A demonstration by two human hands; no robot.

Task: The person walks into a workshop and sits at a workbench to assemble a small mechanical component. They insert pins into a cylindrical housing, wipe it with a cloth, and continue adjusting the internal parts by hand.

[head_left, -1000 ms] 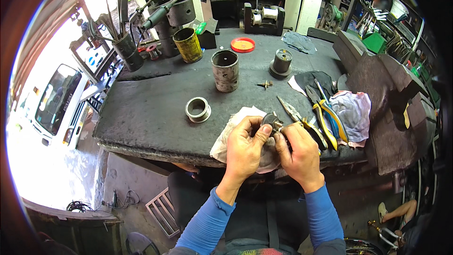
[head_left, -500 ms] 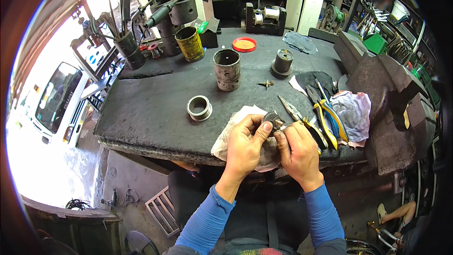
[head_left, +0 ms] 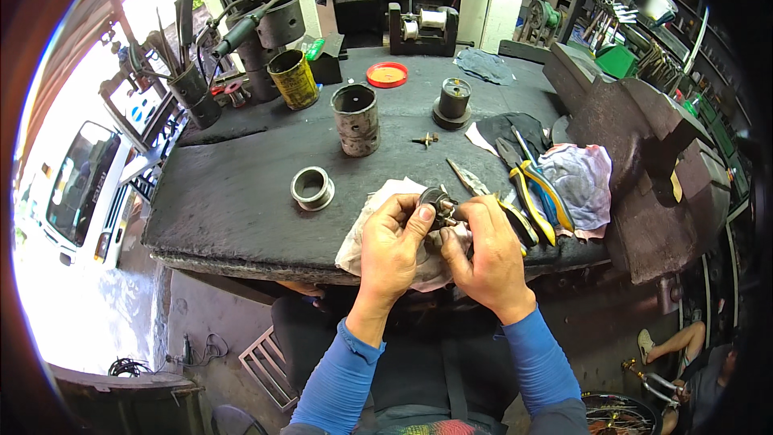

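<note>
My left hand (head_left: 392, 246) pinches a small dark round part (head_left: 436, 201) with copper-coloured metal bits on its face, above the front edge of the workbench. Thumb and fingers of my right hand (head_left: 489, 256) close on the right side of the same part; what exactly lies between them is partly hidden. Beneath both hands spreads a pale rag (head_left: 354, 251). Just beyond my right hand are long-nose pliers (head_left: 469, 178) and yellow-and-black pliers (head_left: 533, 197). A metal ring (head_left: 312, 188) lies to the left, near an upright rusty cylinder (head_left: 356, 122).
Farther back are a dark motor-like cylinder (head_left: 453, 103), a small brass fitting (head_left: 427, 140), a red lid (head_left: 387, 74) and a yellow can (head_left: 292, 80). A crumpled cloth (head_left: 576, 185) sits beside a large vise (head_left: 644, 169) at right. Another person's leg (head_left: 676, 345) shows lower right.
The view has swung slightly right, so the bench things appear farther left. The round part has been tilted and shows more of its metal bits; both hands keep hold of it.
</note>
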